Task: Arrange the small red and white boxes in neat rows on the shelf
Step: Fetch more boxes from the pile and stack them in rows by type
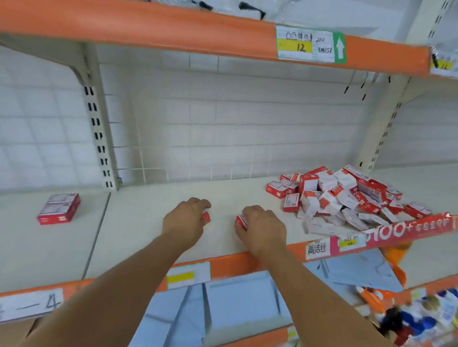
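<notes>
A cream metal shelf (161, 214) with an orange front edge carries everything here, backed by a white wire grid panel (227, 122) and topped by another orange-edged shelf (153, 24) with a yellow price tag (306, 44). Toward the right of the shelf a loose pile of small red and white boxes (344, 198) lies jumbled, boxes tilted and facing every way, some on their sides, some standing on end; the pile reaches the front edge beside a red promotional strip (411, 229). Well apart on the left section, a larger red and white box (59, 208) lies flat, its long axis running back into the shelf. Near the front middle both hands rest on the shelf, close together but apart. The left hand (184, 221) has its fingers curled down around a small red box (206, 217), of which only one red end shows at the fingertips. The right hand (261, 229) likewise grips a small red and white box (242, 221), its end pointing left toward the other hand. Each held box sits low against the shelf; whether they touch it cannot be told.
</notes>
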